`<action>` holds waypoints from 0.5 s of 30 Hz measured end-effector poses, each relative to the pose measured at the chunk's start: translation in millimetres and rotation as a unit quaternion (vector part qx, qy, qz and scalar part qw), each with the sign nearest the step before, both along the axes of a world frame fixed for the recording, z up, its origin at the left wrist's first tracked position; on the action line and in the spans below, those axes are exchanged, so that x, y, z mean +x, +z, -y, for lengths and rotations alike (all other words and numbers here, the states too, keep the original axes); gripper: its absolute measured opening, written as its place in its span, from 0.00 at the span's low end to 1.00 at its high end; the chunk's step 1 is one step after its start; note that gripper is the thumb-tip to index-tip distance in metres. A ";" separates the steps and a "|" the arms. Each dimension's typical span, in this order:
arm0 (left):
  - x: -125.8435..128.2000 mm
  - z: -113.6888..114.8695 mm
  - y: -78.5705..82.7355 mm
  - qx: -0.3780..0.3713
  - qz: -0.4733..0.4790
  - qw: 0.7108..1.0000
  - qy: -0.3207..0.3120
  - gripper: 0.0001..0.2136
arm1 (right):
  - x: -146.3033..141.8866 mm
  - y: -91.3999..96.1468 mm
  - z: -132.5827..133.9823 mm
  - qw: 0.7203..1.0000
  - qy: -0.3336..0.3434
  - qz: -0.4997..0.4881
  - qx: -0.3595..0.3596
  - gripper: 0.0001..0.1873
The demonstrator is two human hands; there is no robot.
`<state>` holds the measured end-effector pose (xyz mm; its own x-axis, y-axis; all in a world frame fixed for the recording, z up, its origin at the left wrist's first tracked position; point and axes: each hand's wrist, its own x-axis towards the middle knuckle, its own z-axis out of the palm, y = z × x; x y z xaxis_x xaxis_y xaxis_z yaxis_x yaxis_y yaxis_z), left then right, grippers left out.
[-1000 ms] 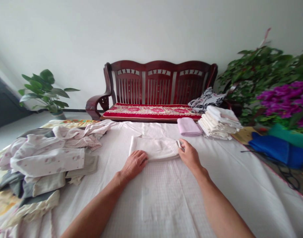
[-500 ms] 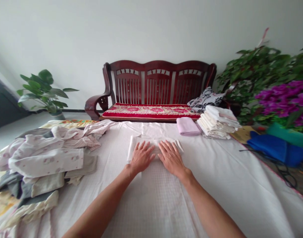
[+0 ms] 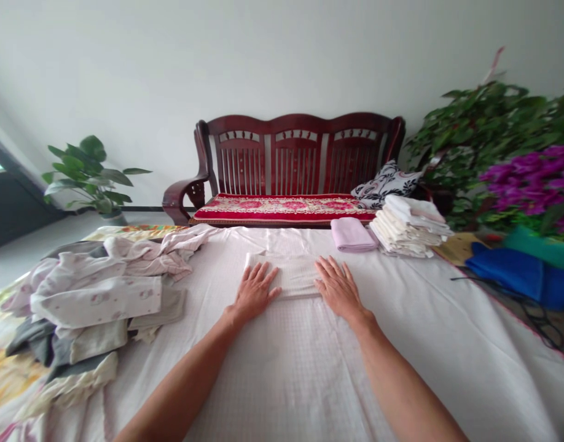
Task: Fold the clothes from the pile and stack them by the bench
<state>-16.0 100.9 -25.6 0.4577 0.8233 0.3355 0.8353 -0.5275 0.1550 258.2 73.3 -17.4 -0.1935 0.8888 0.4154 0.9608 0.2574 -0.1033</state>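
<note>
A folded white cloth lies flat on the pale sheet in front of me. My left hand rests palm down on its left end, fingers spread. On the right end lies my right hand, also flat with its fingers apart. Neither hand grips the cloth. Behind it to the right sits a folded lilac cloth, beside a stack of folded cream and white clothes.
Loose clothes are heaped on the left. A dark red wooden bench with a patterned cushion stands behind the sheet. A potted plant is at far left; purple flowers and a blue cloth are at right.
My hands have slid apart from the middle of the folded cloth towards its two ends. The cloth between them now shows flat. The view has shifted slightly.
</note>
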 end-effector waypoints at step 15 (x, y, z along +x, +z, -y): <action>-54.8 -0.5 -9.2 -0.026 0.130 0.980 0.148 0.23 | -2.9 -1.8 -1.2 1.000 -0.012 0.000 0.018 0.25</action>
